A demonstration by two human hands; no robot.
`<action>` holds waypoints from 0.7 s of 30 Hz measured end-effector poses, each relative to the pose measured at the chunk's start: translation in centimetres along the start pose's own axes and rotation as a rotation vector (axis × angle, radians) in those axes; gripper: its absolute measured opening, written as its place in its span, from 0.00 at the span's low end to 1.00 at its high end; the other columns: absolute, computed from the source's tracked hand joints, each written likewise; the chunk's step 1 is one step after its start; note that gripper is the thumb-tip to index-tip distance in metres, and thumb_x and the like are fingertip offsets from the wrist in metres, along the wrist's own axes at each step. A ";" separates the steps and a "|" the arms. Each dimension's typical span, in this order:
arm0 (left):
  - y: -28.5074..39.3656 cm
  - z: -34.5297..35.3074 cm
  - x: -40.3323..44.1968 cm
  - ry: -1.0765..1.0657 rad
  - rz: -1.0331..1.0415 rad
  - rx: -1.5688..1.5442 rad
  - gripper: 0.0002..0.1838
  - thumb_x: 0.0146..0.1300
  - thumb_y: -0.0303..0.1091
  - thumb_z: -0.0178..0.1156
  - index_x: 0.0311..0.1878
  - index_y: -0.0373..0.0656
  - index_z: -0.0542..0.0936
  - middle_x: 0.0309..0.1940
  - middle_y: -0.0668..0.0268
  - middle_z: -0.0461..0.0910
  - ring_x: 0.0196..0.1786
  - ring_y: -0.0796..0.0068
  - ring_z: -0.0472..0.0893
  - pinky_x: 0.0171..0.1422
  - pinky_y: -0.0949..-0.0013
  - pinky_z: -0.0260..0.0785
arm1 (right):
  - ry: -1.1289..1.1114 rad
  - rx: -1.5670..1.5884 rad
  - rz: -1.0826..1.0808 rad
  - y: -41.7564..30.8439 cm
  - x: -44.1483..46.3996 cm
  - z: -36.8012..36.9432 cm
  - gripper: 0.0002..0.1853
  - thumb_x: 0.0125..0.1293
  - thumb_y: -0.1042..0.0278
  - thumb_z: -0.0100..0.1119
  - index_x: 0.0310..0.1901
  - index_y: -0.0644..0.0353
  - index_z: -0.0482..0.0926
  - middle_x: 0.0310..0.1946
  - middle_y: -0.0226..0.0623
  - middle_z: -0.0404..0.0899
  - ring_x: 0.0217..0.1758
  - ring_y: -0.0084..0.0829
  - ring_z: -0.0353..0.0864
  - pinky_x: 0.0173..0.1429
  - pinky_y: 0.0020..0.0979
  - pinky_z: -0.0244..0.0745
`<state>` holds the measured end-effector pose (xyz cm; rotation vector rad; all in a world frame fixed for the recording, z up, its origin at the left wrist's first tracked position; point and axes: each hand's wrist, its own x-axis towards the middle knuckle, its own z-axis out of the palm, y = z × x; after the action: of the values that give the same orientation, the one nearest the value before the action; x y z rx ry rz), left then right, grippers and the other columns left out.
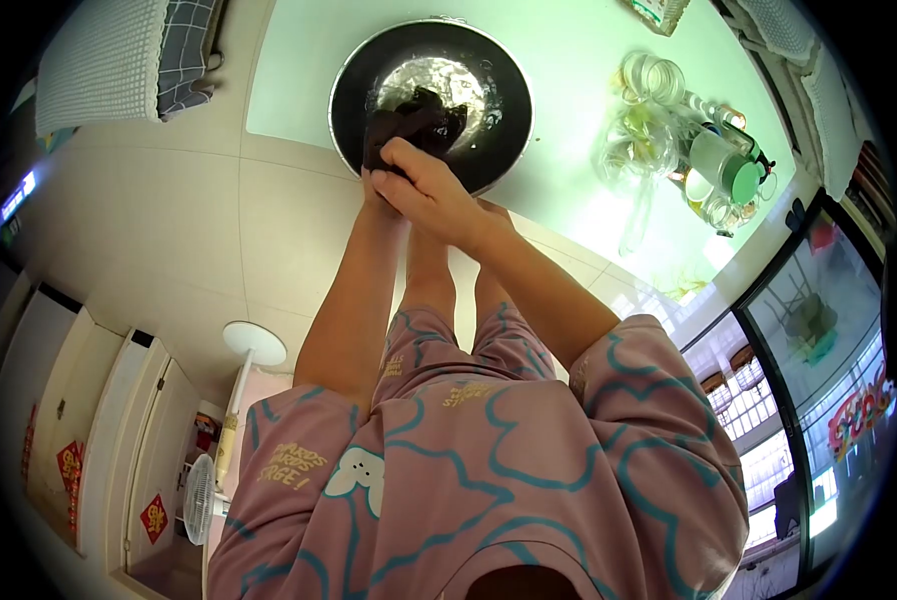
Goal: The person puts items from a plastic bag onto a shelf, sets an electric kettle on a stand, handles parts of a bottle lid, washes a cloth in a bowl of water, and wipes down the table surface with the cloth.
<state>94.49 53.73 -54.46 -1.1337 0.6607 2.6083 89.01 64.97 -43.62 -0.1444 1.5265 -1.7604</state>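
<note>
A dark round pan (506, 125) with a shiny bottom stands at the near edge of the table. Above it, what looks like a black glove (424, 118) covers my left hand (394, 128), whose bare wrist shows below. The fingers in the dark material blend into the pan, so their pose is unclear. My right hand (419, 190) is closed, its thumb and fingers pinching the black material at the left wrist.
On the pale green table (569, 70), several glass jars (654, 78), a clear jug (637, 145) and a green-lidded jar (724, 168) cluster at the right. A cloth-covered seat (104, 65) is at upper left, a fan (200, 500) at lower left.
</note>
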 end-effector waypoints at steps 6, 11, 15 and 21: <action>0.4 5.4 -1.7 0.478 0.193 0.265 0.17 0.72 0.36 0.53 0.59 0.39 0.73 0.50 0.65 0.77 0.51 0.72 0.79 0.58 0.66 0.74 | 0.503 -0.560 -0.021 4.8 3.2 -4.0 0.10 0.67 0.65 0.54 0.45 0.62 0.73 0.41 0.55 0.77 0.44 0.58 0.78 0.48 0.50 0.74; 1.2 5.1 -2.0 0.611 0.294 0.606 0.17 0.69 0.34 0.59 0.58 0.41 0.76 0.48 0.64 0.76 0.44 0.76 0.77 0.50 0.71 0.71 | 0.805 -0.738 0.003 6.9 4.2 -8.6 0.12 0.68 0.68 0.52 0.50 0.63 0.71 0.44 0.56 0.76 0.46 0.59 0.78 0.50 0.48 0.75; 0.2 3.3 0.3 0.650 0.351 1.294 0.18 0.67 0.34 0.60 0.60 0.46 0.78 0.49 0.62 0.75 0.46 0.69 0.76 0.50 0.65 0.71 | 0.656 -0.883 0.000 8.2 4.3 -8.5 0.25 0.65 0.70 0.55 0.64 0.60 0.66 0.54 0.51 0.71 0.52 0.55 0.76 0.55 0.46 0.74; -2.4 1.3 4.6 0.285 0.766 2.161 0.28 0.69 0.41 0.54 0.73 0.53 0.65 0.76 0.60 0.55 0.77 0.49 0.54 0.77 0.38 0.46 | 0.290 -1.569 0.294 10.9 5.4 -7.2 0.37 0.62 0.66 0.59 0.74 0.50 0.59 0.57 0.42 0.68 0.59 0.39 0.72 0.58 0.43 0.74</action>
<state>91.41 56.52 -57.81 -0.2779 2.9310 0.4670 86.51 67.69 -57.23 -0.3980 2.6194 -0.0314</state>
